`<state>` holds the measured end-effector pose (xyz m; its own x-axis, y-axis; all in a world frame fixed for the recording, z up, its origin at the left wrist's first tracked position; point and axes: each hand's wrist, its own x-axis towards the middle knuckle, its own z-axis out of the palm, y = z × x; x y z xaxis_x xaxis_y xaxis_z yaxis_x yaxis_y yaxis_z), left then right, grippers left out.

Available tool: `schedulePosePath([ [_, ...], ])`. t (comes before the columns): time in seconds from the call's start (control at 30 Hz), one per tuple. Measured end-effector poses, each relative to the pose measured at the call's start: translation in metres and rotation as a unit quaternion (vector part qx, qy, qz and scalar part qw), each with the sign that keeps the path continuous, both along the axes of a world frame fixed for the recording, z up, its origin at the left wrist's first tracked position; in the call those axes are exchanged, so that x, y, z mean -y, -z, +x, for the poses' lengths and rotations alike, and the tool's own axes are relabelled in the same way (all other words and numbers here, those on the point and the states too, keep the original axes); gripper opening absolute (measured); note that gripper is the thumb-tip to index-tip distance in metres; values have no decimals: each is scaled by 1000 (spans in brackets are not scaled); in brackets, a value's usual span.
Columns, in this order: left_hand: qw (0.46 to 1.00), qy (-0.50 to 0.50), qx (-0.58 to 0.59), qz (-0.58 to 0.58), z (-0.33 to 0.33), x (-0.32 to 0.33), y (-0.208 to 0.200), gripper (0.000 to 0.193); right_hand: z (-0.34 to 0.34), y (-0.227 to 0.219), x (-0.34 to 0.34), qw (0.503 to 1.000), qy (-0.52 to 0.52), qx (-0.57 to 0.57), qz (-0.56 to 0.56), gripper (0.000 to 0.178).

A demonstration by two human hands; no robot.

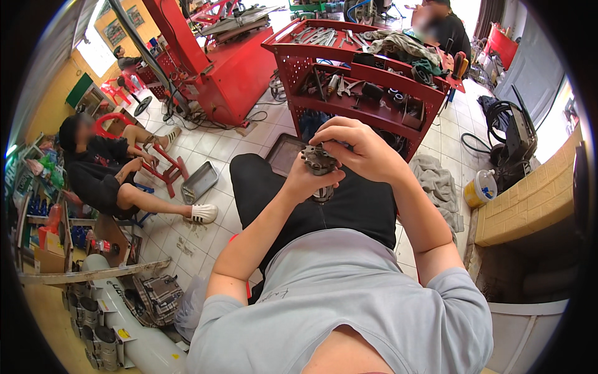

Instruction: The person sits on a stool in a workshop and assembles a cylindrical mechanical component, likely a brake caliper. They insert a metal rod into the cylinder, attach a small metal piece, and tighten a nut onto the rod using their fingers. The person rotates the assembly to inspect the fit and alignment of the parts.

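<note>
- Single view: head-worn left fisheye, upright, aimed steeply down and forward.
- Grey shirt [349,299] very near, filling lower middle.
- Left hand [305,179] and right hand [361,149] close, mid-frame.
- Red tool cart [324,55] farther off, seen from above, over its near edge.
- Very wide field, dark round rim.

The gear assembly [319,163] sits over the lap [265,193], between the left fingers [335,179] around it and the right fingers [333,129] at its upper end. Ahead stands a tool trolley [311,52]: wrenches [319,37] on the left of its top, rags [398,45] on the right, hand tools [344,86] on the shelf below. Left on the floor [221,234] lies a pan [200,181], near a seated co-worker [96,168]; right, a crumpled cloth [436,181], then a bucket [477,192].
</note>
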<state>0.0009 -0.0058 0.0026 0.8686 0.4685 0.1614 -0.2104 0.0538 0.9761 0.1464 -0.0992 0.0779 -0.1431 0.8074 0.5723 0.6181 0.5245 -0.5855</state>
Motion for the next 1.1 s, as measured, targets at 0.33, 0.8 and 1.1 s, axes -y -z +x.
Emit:
schedulePosePath([
  [0.33, 998, -11, 16, 60, 3, -2, 5, 24, -3, -2, 6, 995, 72, 70, -3, 13],
  [0.8, 999, 20, -15, -33, 4, 3, -2, 24, -4, 0, 4, 989, 120, 90, -9, 20],
  [1.1, 959, 80, 132, -239, -2, -9, 5, 32, 0, -4, 1, 993, 82, -78, 29, 25],
])
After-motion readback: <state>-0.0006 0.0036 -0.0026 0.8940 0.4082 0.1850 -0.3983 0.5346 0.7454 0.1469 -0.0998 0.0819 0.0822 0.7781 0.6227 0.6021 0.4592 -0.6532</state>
